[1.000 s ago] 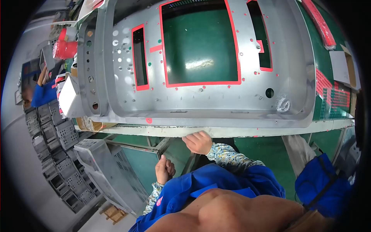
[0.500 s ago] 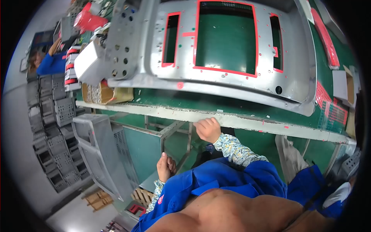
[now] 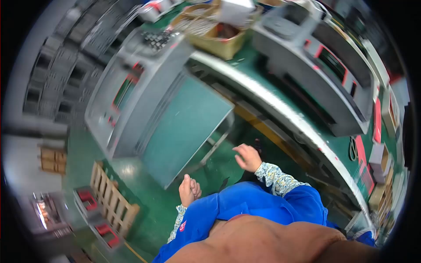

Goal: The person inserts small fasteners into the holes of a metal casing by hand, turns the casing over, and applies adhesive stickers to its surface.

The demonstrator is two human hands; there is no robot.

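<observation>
My left hand (image 3: 189, 190) hangs beside my body near the corner of a green-topped low table (image 3: 188, 118). Its fingers curl in with the thumb up, and nothing shows in them. In front of my waist is my right hand (image 3: 247, 158), fingers bent loosely and apart, touching nothing. A large grey metal housing (image 3: 131, 92) with red-edged openings stands on the low table. Another grey metal housing (image 3: 302, 70), also with red-edged cutouts, sits tilted in view on the green workbench (image 3: 245, 57) to the right.
The bench's pale edge (image 3: 280, 105) curves along my right side. Cardboard boxes (image 3: 228, 46) hold small parts at its far end. A wooden pallet (image 3: 114, 199) and grey pieces with red frames (image 3: 107, 234) lie on the floor at left. Grey metal panels (image 3: 66, 74) stand stacked behind.
My view has swung left, so the bench and its housing have shifted right and the low table shows more fully. My right hand has loosened from a fist and moved away from the bench edge.
</observation>
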